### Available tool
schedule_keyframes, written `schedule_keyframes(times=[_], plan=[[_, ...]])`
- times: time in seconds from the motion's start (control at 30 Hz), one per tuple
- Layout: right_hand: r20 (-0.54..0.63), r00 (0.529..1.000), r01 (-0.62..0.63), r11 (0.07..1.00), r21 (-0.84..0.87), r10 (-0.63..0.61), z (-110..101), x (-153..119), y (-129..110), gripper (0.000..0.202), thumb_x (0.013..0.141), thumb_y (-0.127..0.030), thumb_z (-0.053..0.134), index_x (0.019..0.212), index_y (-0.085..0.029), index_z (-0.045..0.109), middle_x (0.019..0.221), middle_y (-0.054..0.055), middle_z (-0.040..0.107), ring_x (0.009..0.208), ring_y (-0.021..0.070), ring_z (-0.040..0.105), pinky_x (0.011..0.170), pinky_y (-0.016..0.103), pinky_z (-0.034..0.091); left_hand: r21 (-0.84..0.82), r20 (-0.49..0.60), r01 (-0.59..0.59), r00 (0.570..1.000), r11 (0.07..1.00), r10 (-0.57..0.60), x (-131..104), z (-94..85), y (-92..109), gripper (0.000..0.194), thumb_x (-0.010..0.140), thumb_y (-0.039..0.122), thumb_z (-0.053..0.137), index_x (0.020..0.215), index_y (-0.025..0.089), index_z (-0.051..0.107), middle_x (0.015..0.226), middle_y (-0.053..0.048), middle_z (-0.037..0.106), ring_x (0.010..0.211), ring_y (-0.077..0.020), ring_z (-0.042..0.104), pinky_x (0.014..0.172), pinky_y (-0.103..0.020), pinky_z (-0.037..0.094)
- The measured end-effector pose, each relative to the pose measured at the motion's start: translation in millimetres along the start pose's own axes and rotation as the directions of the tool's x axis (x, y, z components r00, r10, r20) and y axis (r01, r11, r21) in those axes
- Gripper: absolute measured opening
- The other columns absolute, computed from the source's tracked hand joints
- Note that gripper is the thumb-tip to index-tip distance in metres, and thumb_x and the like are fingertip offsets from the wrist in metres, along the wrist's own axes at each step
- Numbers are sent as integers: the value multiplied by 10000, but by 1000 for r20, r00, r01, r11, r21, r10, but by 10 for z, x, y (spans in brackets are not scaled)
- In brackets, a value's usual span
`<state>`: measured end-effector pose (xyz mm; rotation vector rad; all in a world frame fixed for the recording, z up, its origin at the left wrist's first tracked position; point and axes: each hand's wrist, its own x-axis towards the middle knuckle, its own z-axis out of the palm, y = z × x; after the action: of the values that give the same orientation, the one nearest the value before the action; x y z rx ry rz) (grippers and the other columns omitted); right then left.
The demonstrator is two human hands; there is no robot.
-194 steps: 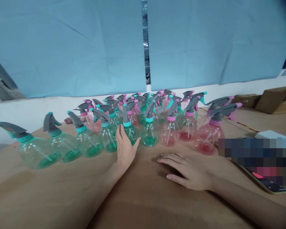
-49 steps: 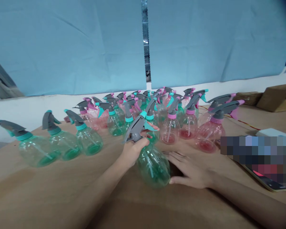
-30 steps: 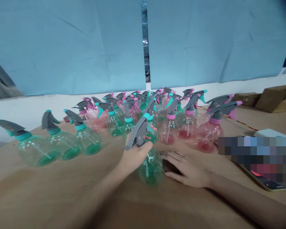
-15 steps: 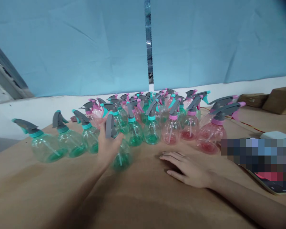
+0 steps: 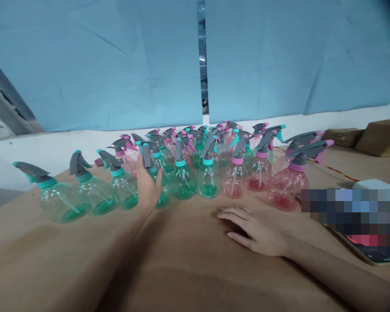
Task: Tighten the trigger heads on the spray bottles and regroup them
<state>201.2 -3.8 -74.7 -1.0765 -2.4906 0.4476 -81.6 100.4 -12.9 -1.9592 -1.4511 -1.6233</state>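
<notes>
My left hand is around the neck of a clear green spray bottle with a grey head. This bottle stands in the front row, its thumb side facing me and part of its body hidden behind the hand. Right of it are two more green spray bottles, one of them nearest; to its left, a tilted-looking green bottle stands close to my fingers. My right hand lies palm down on the table, fingers stretched out, holding nothing. Pink spray bottles, one at the row's right end, stand beyond it.
Several more green and pink spray bottles crowd behind the front row. At right lie a phone, partly blurred out, a white box, a thin cable and brown cardboard boxes. A blue sheet covers the wall.
My left hand has moved away from me with the green spray bottle, which now stands in line with the front row. My right hand has stayed in place.
</notes>
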Motion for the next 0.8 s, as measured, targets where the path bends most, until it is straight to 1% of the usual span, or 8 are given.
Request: schedule_keyframes(times=[0.17,0.37,0.43,0.5,0.57,0.63,0.7,0.8], plan=[[5,1000,2,1000,15,-2,-6,1,-5,394,895,-344,449,1274,-243,423,1301,55,486,1218,211,409,1025,414,327,41,59,-98,994,994,96,30,5,-100,646,790,301,537,1340,146,236,1273,-171,419,1248,-319,347,1025,-511,289],[-1,1000,8,1000,23,-8,-8,-2,1,394,892,-334,455,1274,-243,424,1301,53,486,1220,206,408,1026,406,328,77,163,-60,986,995,47,83,-8,-107,661,777,298,570,1312,85,244,1363,-208,308,1299,-337,249,1055,-496,236],[-1,1000,10,1000,23,-10,-8,-2,1,392,892,-326,455,1274,-243,424,1302,54,486,1221,209,407,1022,406,333,63,122,-50,992,997,42,103,-47,-71,673,764,267,587,1310,68,247,1347,-207,331,1278,-332,286,1049,-489,247],[8,1000,10,1000,16,-10,-9,-1,0,390,894,-319,450,1276,-244,421,1303,55,485,1223,214,405,1025,418,327,61,31,-105,994,993,103,146,-118,-19,663,752,202,587,1308,48,260,1321,-197,365,1255,-307,324,1050,-461,254],[14,1000,13,1000,9,-13,-9,-1,1,391,896,-321,446,1278,-245,417,1305,57,483,1224,220,404,1028,435,319,102,-75,-195,976,976,203,219,-218,35,641,737,133,570,1301,36,280,1315,-182,374,1248,-278,332,1059,-434,248],[11,1000,21,1000,5,-21,-8,-1,4,390,896,-322,445,1278,-244,416,1301,60,486,1222,222,405,1025,437,321,191,-165,-221,953,956,254,316,-332,68,638,707,99,578,1282,31,310,1327,-173,357,1265,-273,298,1072,-437,216],[5,1000,30,1000,4,-30,-11,-1,3,385,898,-318,443,1274,-240,420,1298,59,488,1220,217,406,1020,423,331,283,-216,-134,956,950,199,417,-440,60,663,675,115,624,1262,25,331,1343,-178,324,1282,-297,252,1080,-461,168],[2,999,35,999,1,-35,-19,0,-6,385,899,-315,444,1275,-233,420,1296,54,487,1217,204,407,1019,399,338,328,-203,66,979,942,2,540,-554,-51,742,644,176,695,1262,37,307,1377,-181,246,1294,-356,186,1077,-506,124]])
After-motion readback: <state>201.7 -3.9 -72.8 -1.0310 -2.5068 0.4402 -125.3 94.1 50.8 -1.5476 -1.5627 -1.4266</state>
